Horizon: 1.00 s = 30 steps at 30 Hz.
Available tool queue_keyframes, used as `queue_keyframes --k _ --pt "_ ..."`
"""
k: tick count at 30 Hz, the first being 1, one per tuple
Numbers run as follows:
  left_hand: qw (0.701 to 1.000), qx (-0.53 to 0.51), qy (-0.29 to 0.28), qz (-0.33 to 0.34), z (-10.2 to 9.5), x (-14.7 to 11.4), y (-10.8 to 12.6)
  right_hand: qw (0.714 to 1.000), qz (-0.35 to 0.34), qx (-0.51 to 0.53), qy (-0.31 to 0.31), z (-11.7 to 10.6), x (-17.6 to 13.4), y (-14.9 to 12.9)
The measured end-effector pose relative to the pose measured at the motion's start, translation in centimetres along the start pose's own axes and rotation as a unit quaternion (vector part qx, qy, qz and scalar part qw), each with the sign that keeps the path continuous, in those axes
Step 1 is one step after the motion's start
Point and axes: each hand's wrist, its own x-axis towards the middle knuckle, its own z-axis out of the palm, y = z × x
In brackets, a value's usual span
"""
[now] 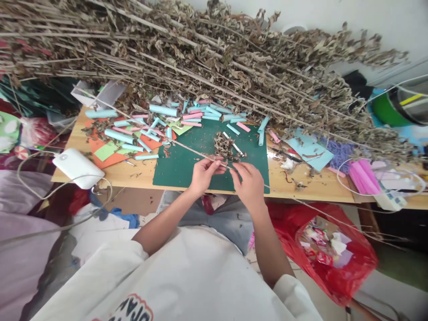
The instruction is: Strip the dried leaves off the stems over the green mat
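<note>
A long, thin dried plant stalk (190,149) slants from the upper left down toward the lower right, over the dark green mat (180,171). My left hand (204,174) pinches it near the middle of the mat. Just to the right, my right hand (249,180) has its thumb and fingers closed on the same stalk. Beyond my hands lies a small heap of crumbled dry leaves (224,146), with a thin white stick (238,149) beside it. Pink and light blue paper rolls (163,110) lie scattered at the mat's far edge and to its left.
A large bundle of dried leafy stalks (207,58) spans the back of the wooden table (142,171). At left sits a white power bank (78,167) with a cable. A light blue sheet (309,149) lies at right. Below hangs a red plastic bag (361,263) of scraps.
</note>
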Motion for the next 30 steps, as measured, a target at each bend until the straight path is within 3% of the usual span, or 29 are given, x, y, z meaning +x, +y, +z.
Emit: queue_keyframes --k 6,11,13,16,19,23,30 --pt "0.996 0.005 -0.059 -0.059 -1.7 -1.1 0.4 0.997 0.03 0.064 0.021 0.7 -1.6 1.3" --pt "0.996 -0.022 -0.075 -0.049 -3.9 -1.5 2.2 0.995 0.057 0.08 0.021 0.3 -3.0 1.7" --pt "0.997 -0.024 -0.062 -0.048 -4.1 -1.0 2.7 0.994 0.06 0.091 0.008 0.4 -3.3 1.9" --pt "0.999 -0.012 0.002 -0.032 -3.7 0.1 2.7 0.991 0.064 0.107 -0.043 0.4 -3.3 2.0" --pt "0.999 0.006 0.043 -0.008 -3.4 1.0 2.0 0.987 0.067 0.11 -0.091 -0.2 -2.4 1.6" --pt "0.999 0.023 0.041 0.009 -3.3 0.9 1.1 0.983 0.076 0.154 -0.069 -0.8 0.3 0.0" --pt "0.998 0.037 0.05 0.016 -2.9 0.4 0.5 0.966 0.063 0.221 -0.117 1.7 4.4 -2.2"
